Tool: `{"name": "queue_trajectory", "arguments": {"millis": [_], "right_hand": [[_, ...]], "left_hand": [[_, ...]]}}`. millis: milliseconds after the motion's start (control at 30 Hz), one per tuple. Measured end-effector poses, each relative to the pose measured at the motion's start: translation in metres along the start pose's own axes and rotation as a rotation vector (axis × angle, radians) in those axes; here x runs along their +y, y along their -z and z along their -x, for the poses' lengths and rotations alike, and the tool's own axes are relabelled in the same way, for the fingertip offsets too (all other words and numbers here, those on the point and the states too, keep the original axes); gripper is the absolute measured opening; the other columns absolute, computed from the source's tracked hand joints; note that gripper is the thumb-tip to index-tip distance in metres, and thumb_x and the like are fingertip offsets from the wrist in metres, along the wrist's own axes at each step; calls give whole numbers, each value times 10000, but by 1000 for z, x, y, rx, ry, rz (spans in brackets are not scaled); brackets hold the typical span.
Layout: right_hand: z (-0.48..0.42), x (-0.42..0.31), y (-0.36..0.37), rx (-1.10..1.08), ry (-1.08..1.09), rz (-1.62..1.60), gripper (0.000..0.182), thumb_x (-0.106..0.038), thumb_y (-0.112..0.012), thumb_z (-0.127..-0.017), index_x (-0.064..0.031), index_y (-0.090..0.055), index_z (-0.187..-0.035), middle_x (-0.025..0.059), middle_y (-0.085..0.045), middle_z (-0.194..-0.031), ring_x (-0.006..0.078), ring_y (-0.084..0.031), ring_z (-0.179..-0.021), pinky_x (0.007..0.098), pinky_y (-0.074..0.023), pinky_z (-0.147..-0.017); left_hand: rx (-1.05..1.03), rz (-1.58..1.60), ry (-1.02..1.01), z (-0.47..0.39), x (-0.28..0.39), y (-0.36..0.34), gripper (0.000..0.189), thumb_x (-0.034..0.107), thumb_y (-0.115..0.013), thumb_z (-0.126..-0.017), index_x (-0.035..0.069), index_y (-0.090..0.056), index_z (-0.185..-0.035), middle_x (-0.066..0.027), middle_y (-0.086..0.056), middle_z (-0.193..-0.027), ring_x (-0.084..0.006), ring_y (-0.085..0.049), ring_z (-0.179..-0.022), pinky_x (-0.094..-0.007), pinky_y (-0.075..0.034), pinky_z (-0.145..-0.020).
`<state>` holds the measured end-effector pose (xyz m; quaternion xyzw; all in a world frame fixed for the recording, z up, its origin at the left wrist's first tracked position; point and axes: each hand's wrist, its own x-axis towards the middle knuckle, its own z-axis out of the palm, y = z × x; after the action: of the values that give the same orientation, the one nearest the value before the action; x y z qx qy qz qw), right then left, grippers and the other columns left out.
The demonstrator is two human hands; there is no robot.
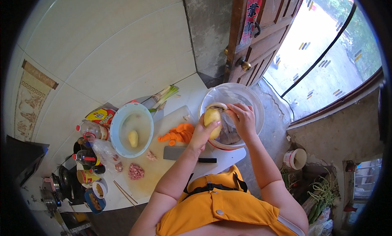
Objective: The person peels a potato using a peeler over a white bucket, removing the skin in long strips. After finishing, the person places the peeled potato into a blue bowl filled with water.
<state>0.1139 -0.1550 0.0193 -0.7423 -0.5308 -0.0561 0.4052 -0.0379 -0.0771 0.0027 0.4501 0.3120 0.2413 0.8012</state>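
A partly peeled potato (212, 122) is in my left hand (204, 132), above the rim of a large white bin with a clear liner (258, 109). My right hand (243, 118) is closed on a light-coloured peeler (218, 106), whose blade end is at the potato's top. To the left, another peeled potato (133, 138) lies in water in a pale blue basin (115, 125). Sliced carrot (180, 134) lies on a cutting board (177, 113). Below the carrot is a cleaver (174, 153) with a black handle, partly behind my left forearm. Chopped raw meat (136, 171) lies further left.
Green onions (165, 98) lie near the wall. Chopsticks (125, 193), sauce bottles (84, 157), a white bowl (99, 190) and a blue dish (94, 201) stand at the left. A wooden door (263, 37) is open at the upper right. A bucket (295, 158) and green vegetables (321, 196) are at the lower right.
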Motion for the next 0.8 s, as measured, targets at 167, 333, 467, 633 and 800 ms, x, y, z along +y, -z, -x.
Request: {"name": "queue_trajectory", "arguments": {"millis": [167,333,467,633,800], "right_hand": [[2,9,-10,31,-13,-11,179,-228,-657,-805,-116,-699,-938,24,-664,-856,209,-610,-797,335,-409,-770],[2,13,-14,21,-14,-23,180,-224,-655,-808,-117,-699,-946,34,-664,-860,216,-611,-802,335,-410,-776],[1,14,-18,24,-22,-42,183,-220,-653,-810,-115,-697,-954,38,-665,-862,217,-613,-804,335,-406,-780],[-1,15,-20,-4,-33,-61,182,-222,-647,-816,-117,-699,-956,37,-667,-868,214,-613,-808,339,-398,-785],[0,28,-24,-1,-48,-10,188,-234,-651,-811,-126,-701,-956,26,-668,-865,205,-614,-802,334,-395,-771]], "left_hand": [[2,32,25,-2,-4,3,532,178,-675,-821,34,-435,-1273,-69,-560,-1100,-156,-576,-976,-281,-519,-750],[21,50,59,0,1,1,527,185,-675,-820,32,-441,-1267,-72,-570,-1076,-162,-599,-927,-286,-513,-747],[-1,49,58,-3,-2,5,519,194,-669,-823,33,-444,-1262,-75,-573,-1064,-166,-612,-893,-283,-520,-717],[-7,124,99,-2,5,5,511,210,-655,-830,38,-442,-1261,-88,-576,-1050,-187,-631,-861,-301,-552,-629],[-35,85,144,0,9,8,499,187,-618,-848,42,-419,-1282,-111,-571,-1082,-259,-647,-901,-360,-565,-648]]}}
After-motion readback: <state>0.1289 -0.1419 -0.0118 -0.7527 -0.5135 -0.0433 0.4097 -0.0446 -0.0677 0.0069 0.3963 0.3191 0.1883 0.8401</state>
